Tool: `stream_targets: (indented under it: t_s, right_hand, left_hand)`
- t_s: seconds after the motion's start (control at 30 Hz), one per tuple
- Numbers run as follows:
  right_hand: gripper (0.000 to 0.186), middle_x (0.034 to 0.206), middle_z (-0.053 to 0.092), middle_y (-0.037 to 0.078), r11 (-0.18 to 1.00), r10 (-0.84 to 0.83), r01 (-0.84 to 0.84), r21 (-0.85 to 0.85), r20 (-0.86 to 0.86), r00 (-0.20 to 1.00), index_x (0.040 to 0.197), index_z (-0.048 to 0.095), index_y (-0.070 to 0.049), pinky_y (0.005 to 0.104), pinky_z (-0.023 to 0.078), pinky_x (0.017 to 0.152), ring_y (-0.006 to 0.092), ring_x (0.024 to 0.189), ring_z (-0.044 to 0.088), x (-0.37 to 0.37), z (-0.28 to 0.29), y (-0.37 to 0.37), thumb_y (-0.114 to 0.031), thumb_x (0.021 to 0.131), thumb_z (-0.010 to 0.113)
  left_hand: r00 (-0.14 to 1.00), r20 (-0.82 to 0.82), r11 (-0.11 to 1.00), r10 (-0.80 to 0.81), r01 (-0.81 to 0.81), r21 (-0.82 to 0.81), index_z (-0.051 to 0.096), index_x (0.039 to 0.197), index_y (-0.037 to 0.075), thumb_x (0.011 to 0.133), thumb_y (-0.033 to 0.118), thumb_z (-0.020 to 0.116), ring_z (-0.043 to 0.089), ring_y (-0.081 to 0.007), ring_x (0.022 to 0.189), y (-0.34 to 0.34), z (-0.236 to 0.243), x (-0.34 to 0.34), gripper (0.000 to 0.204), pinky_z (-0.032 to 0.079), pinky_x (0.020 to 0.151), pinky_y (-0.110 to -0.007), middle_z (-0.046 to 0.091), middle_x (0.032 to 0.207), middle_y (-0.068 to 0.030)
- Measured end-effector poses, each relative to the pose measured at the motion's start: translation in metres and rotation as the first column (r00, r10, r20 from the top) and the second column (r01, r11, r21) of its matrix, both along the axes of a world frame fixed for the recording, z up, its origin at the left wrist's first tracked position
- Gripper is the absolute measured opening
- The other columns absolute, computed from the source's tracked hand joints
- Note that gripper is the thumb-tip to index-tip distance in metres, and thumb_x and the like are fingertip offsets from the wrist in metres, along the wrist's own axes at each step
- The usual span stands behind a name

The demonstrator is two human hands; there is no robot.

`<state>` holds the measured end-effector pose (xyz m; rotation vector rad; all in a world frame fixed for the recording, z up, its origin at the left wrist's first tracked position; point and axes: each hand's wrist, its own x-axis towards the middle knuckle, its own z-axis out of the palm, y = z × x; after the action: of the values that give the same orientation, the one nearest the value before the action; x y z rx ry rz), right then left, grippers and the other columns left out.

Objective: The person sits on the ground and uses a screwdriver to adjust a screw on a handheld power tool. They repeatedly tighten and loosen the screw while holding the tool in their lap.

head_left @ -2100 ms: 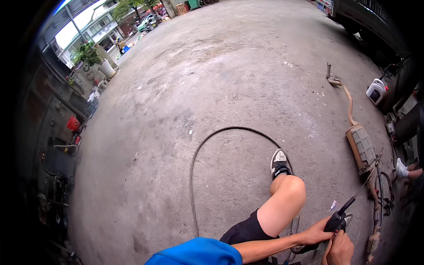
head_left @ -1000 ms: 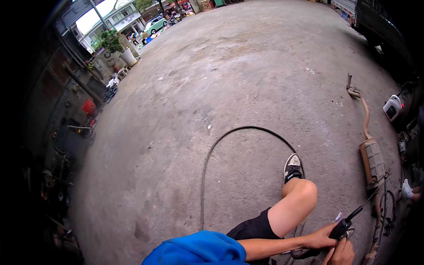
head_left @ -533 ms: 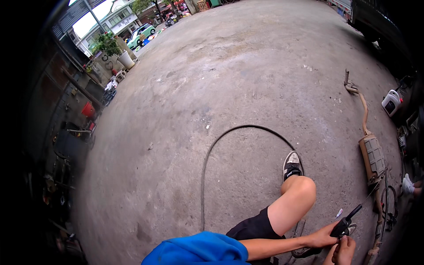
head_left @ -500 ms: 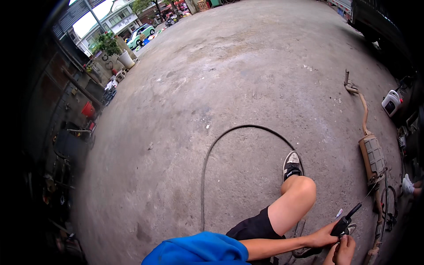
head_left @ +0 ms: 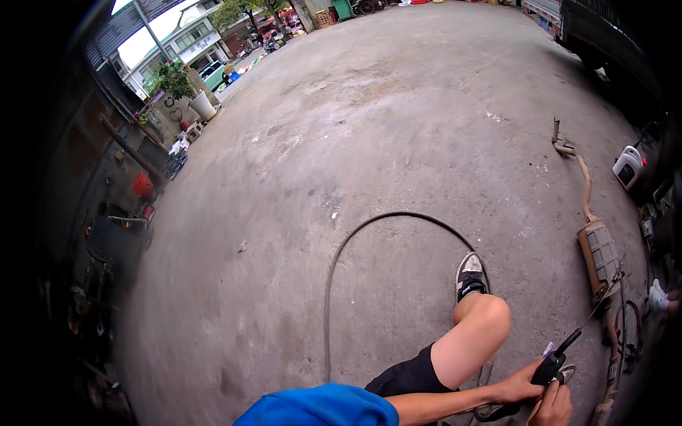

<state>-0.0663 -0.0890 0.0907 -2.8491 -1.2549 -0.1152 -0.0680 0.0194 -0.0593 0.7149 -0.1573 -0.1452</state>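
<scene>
At the lower right, my left hand [head_left: 520,384] is wrapped round a black hand-held tool [head_left: 550,368] with a stubby dark nose pointing up and to the right. A thin wire or rod seems to run on from its tip. Just below, my right hand [head_left: 553,407] has its fingers pinched together against the tool's underside. What they pinch is hidden. My bent knee [head_left: 471,334] and a shoe [head_left: 469,275] stand left of the hands. Beyond the shoe, a dark cable [head_left: 400,214] arches over the concrete floor.
A rusty exhaust pipe with a muffler [head_left: 600,254] lies to the right. Past it stand a white jug [head_left: 628,167] and another person's white shoe [head_left: 658,297]. Far off are a truck [head_left: 597,32], a potted plant [head_left: 202,104] and a red bucket [head_left: 143,182] by the left wall.
My view has tilted slightly, so the cable and shoe sit a little lower. My right hand has turned and shifted slightly against the tool; my left keeps its grip.
</scene>
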Motion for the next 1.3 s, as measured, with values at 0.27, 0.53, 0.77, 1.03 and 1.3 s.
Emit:
stream_targets:
  t_s: [0.27,0.53,0.77,1.03,1.3]
  right_hand:
    - [0.03,0.075,0.061,0.007,0.647,-0.388,0.739,0.188,-0.754,0.531,0.087,0.063,0.001,0.0341,0.047,0.066,0.016,0.069,0.053,0.008,-0.023,-0.011,-0.02,0.1,0.047]
    - [0.029,0.087,0.062,0.013,0.758,-0.305,0.592,0.273,-0.653,0.693,0.115,0.056,0.001,0.0365,0.049,0.07,0.0245,0.075,0.058,0.007,-0.022,-0.021,-0.024,0.102,0.047]
    - [0.032,0.089,0.058,0.016,0.998,-0.022,0.024,0.062,-0.034,0.999,0.117,0.058,0.001,0.0428,0.051,0.068,0.0349,0.081,0.06,0.002,0.012,-0.01,-0.016,0.091,0.062]
    - [0.033,0.095,0.061,0.015,0.975,0.222,-0.222,-0.007,0.079,0.972,0.116,0.062,0.003,0.0388,0.052,0.067,0.0303,0.08,0.061,0.011,0.01,-0.015,-0.012,0.087,0.064]
    - [0.03,0.095,0.065,0.018,0.976,0.138,-0.126,0.176,-0.06,0.989,0.118,0.062,0.001,0.0416,0.052,0.069,0.034,0.084,0.064,0.016,0.007,-0.017,-0.008,0.09,0.063]
  left_hand:
    - [0.996,-0.035,0.996,-0.083,0.084,0.038,0.03,0.149,0.003,0.083,0.0,0.059,0.044,-0.0151,0.126,0.004,0.013,-0.003,0.072,0.034,0.109,-0.031,0.05,0.133,-0.0059]
    - [0.992,-0.118,0.988,-0.048,0.065,0.139,0.037,0.142,0.004,0.084,0.008,0.065,0.055,-0.0114,0.089,0.004,0.025,0.001,0.065,0.048,0.07,-0.027,0.056,0.107,-0.0037]
    - [0.992,-0.125,0.977,0.008,0.019,0.211,0.041,0.14,0.004,0.084,0.008,0.064,0.056,-0.0116,0.089,0.005,0.026,-0.003,0.061,0.049,0.069,-0.027,0.057,0.106,-0.0041]
    - [0.993,-0.096,0.979,0.068,-0.048,0.198,0.046,0.136,0.003,0.085,0.009,0.066,0.053,-0.0123,0.106,0.0,0.008,0.003,0.055,0.048,0.087,-0.028,0.057,0.115,-0.0036]
    - [0.982,-0.179,0.974,-0.065,0.101,0.203,0.044,0.138,0.004,0.084,0.01,0.067,0.053,-0.0127,0.106,0.017,0.028,0.001,0.058,0.047,0.088,-0.028,0.057,0.118,-0.0042]
